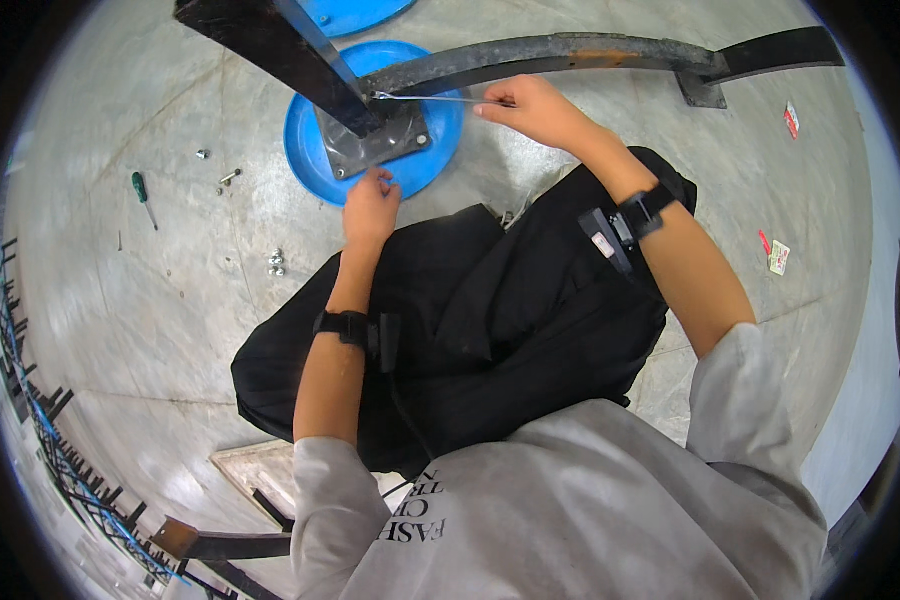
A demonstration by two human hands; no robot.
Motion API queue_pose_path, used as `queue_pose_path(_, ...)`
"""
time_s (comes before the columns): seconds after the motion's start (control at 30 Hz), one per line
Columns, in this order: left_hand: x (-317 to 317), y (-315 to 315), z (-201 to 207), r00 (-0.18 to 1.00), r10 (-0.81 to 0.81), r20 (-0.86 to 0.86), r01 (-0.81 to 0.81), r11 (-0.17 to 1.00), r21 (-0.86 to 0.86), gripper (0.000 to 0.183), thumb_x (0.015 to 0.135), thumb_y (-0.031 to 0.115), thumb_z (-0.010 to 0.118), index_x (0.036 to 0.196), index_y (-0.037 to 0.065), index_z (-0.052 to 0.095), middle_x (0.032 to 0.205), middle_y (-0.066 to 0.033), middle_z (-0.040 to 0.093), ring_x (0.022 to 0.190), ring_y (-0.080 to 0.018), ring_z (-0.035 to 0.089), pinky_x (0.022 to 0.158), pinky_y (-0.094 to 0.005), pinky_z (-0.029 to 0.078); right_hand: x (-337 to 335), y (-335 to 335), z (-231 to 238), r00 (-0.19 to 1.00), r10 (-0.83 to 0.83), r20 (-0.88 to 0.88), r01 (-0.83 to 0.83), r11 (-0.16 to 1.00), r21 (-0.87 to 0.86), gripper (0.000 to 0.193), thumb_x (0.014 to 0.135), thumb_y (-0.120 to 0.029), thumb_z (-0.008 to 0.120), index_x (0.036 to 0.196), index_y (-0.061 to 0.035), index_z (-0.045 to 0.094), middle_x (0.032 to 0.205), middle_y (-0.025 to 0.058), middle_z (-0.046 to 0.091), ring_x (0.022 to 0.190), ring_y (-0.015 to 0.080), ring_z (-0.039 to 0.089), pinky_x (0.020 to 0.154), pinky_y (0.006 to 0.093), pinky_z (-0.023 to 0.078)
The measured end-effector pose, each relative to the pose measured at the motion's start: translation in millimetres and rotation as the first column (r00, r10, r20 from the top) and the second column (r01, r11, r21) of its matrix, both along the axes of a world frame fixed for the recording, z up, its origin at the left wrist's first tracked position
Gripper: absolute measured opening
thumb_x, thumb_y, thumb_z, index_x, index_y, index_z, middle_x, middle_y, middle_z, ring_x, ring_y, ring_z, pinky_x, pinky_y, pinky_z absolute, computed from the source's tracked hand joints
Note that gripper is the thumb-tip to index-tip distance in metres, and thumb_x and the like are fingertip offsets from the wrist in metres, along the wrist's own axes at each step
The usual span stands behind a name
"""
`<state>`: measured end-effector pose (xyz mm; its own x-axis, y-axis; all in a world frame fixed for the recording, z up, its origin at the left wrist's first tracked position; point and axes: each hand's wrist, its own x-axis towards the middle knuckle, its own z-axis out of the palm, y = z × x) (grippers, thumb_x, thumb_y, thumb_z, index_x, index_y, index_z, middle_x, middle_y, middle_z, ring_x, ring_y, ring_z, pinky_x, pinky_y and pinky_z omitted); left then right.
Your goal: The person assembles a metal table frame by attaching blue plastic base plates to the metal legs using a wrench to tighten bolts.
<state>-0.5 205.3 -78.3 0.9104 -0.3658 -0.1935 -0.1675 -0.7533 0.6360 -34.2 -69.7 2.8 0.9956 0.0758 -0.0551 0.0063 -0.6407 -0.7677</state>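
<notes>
My right hand (pixel 535 108) is closed around the end of a slim metal wrench (pixel 435 98). The wrench's far head meets the foot of a black steel post (pixel 290 60), where the post stands on a dark square base plate (pixel 370 148). Bolts show at the plate's corners, and a round blue plastic disc (pixel 305 160) lies under it. At the near edge of the disc, just below the plate, is my left hand (pixel 371 210) with its fingers curled in. Whatever those fingers hold, if anything, is hidden.
A long curved steel beam (pixel 550 55) runs from the post to the right. On the floor at left lie a green-handled screwdriver (pixel 143 198), a bolt (pixel 231 177) and several nuts (pixel 276 262). Another blue disc (pixel 360 12) sits beyond. Paper tags (pixel 778 257) are at right.
</notes>
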Motion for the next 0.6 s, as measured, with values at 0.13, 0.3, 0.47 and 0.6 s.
queue_pose_path(0.13,-1.8,-23.0,18.1,0.997,-0.071,0.01,0.065,0.952,0.298,0.025,0.073,0.024,0.063,0.088,0.004,0.06,0.083,-0.0125,0.063,0.077,-0.0294,0.06,0.067,-0.0394,0.047,-21.8,6.1,27.0,0.976,0.066,-0.205,-0.036,0.988,0.147,0.041,0.084,-0.034,0.056,0.06,-0.0016,0.051,0.051,0.0007,0.032,0.05,0.0092,0.03,0.047,0.0281,0.025)
queue_pose_path(0.3,4.3,-44.4,14.8,0.928,-0.245,0.282,0.105,0.896,0.432,0.026,0.074,0.031,0.063,0.087,0.009,0.061,0.083,-0.0115,0.063,0.08,-0.0303,0.06,0.07,-0.0435,0.046,-33.2,-23.0,37.9,0.996,0.026,-0.091,0.002,0.956,0.294,0.048,0.081,-0.043,0.056,0.053,-0.0039,0.054,0.045,-0.0017,0.034,0.045,0.008,0.033,0.044,0.0261,0.025)
queue_pose_path(0.47,29.4,-67.0,9.8,0.799,-0.478,0.365,0.247,0.814,0.525,0.021,0.078,0.026,0.059,0.092,0.011,0.057,0.088,-0.0079,0.062,0.081,-0.0285,0.061,0.073,-0.0423,0.042,-12.7,-14.3,48.6,0.965,-0.254,0.068,0.204,0.887,0.415,0.041,0.081,-0.036,0.056,0.055,-0.0046,0.058,0.046,-0.0021,0.04,0.047,0.0058,0.035,0.045,0.024,0.027)
queue_pose_path(0.6,44.6,-69.4,18.4,0.724,-0.646,0.242,0.388,0.671,0.632,0.022,0.081,0.022,0.055,0.1,0.011,0.054,0.09,-0.0076,0.061,0.082,-0.0282,0.06,0.072,-0.0425,0.041,2.1,-12.9,43.0,0.885,-0.466,-0.019,0.312,0.561,0.767,0.039,0.084,-0.031,0.053,0.056,-0.0043,0.055,0.048,-0.002,0.042,0.047,0.0052,0.037,0.046,0.0213,0.027)
